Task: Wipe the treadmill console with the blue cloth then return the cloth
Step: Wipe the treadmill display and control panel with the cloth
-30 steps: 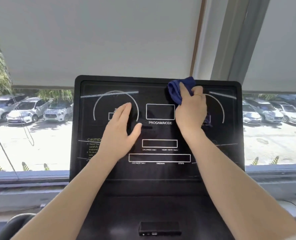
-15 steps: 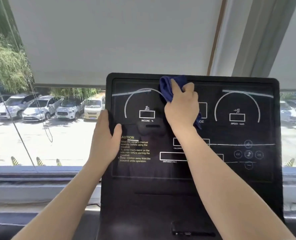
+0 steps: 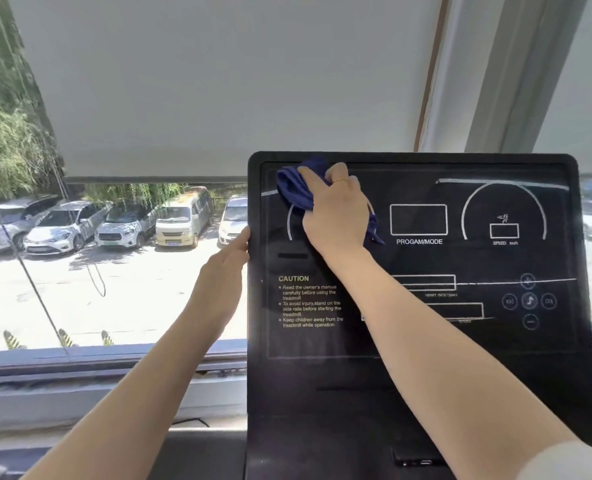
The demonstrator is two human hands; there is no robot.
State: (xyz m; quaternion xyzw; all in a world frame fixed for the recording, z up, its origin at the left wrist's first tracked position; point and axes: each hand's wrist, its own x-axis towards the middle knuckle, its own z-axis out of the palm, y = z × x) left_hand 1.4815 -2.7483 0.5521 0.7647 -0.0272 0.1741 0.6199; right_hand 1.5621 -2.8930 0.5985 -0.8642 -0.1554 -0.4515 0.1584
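Cloth [image 3: 293,190], dark blue and bunched, sits at the console's [image 3: 426,341] top left corner, the right hand [image 3: 336,213] curled over it, pressing it to the black panel. Left hand [image 3: 223,271], fingers straight, touches the console's left edge.

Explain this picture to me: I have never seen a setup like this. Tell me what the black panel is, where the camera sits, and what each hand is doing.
The camera is worn on the person's head, so you look down along both bare arms. The black panel is a treadmill console with printed gauges and a yellow caution notice. The right hand presses a bunched blue cloth against the console's upper left corner. The left hand rests straight fingers on the console's left edge and holds nothing. Behind is a window with a lowered blind and parked cars outside.
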